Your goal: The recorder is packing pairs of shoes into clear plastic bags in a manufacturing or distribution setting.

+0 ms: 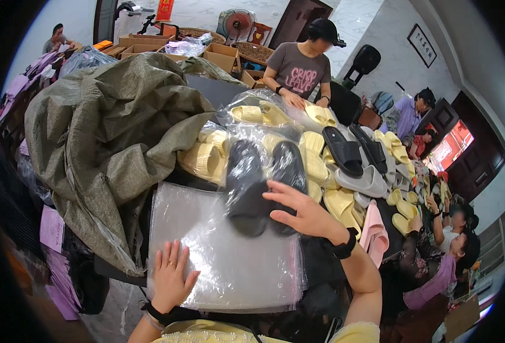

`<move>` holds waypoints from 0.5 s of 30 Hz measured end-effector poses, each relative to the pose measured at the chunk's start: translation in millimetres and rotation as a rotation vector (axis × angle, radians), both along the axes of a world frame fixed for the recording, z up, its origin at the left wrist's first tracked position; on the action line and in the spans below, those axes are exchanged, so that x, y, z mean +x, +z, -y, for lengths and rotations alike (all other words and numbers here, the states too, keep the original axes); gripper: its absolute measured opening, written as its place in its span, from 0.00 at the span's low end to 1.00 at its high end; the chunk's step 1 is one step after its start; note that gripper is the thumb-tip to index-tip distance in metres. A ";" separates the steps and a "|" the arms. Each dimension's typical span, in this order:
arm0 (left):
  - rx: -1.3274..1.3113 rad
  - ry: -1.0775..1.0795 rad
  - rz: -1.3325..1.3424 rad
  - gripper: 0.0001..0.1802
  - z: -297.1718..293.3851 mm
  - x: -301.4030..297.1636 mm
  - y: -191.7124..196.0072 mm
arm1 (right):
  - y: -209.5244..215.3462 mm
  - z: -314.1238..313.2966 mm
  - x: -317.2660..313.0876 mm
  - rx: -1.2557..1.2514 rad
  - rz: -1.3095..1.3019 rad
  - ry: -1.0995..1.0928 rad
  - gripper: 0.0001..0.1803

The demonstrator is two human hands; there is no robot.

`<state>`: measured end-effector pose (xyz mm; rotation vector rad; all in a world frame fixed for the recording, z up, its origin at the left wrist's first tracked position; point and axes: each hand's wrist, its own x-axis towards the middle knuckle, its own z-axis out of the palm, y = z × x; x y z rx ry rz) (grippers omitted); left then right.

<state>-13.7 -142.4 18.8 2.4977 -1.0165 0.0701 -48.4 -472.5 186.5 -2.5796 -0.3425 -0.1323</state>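
Observation:
My left hand (171,278) lies flat with spread fingers on the left part of a stack of clear plastic bags (235,268). A pair of black slippers (245,183) in a clear bag lies across the stack's far edge. Over the right one of these slippers reaches my right hand (305,212), its fingers stretched out and apart. Whether its fingertips press on the bag, I cannot tell. Bagged yellow slippers (204,162) rest just beyond and to the left. Loose yellow slippers (341,207) and a pink pair (373,234) are to the right of my right hand.
A crumpled green-grey woven sack (101,143) fills the left side. Unbagged black slippers (342,151) and grey slippers (361,182) pile up at the right. A co-worker (301,71) across the table handles yellow slippers; other people (435,263) work along the right. Cardboard boxes (221,57) stand behind.

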 end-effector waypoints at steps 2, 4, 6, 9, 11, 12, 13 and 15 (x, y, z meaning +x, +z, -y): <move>0.003 -0.002 0.025 0.33 3.1 -0.1 0.0 | -14.5 22.7 -5.6 -0.242 0.053 -0.181 0.33; -0.009 -0.024 0.020 0.33 7.5 -0.3 0.1 | -37.2 52.6 -13.7 -0.361 0.029 -0.331 0.42; -0.019 -0.012 0.026 0.33 8.0 0.7 1.7 | -40.5 60.0 -10.9 -0.312 -0.103 -0.323 0.50; -0.022 -0.021 0.045 0.32 4.3 0.6 -1.3 | -42.7 42.5 -9.8 -0.260 -0.009 -0.277 0.47; -0.019 -0.001 0.052 0.32 0.7 -0.8 -2.8 | -36.0 20.5 -7.9 -0.349 0.036 -0.154 0.36; -0.027 -0.009 0.064 0.32 1.2 -1.2 -2.0 | -43.4 22.2 -8.0 -0.347 0.036 -0.145 0.36; -0.041 -0.018 0.062 0.32 2.3 -0.3 -2.0 | -55.4 27.7 -7.3 -0.422 -0.055 -0.162 0.30; -0.051 -0.017 0.069 0.32 2.7 -0.5 -0.7 | -61.8 32.5 -7.8 -0.436 -0.045 -0.123 0.19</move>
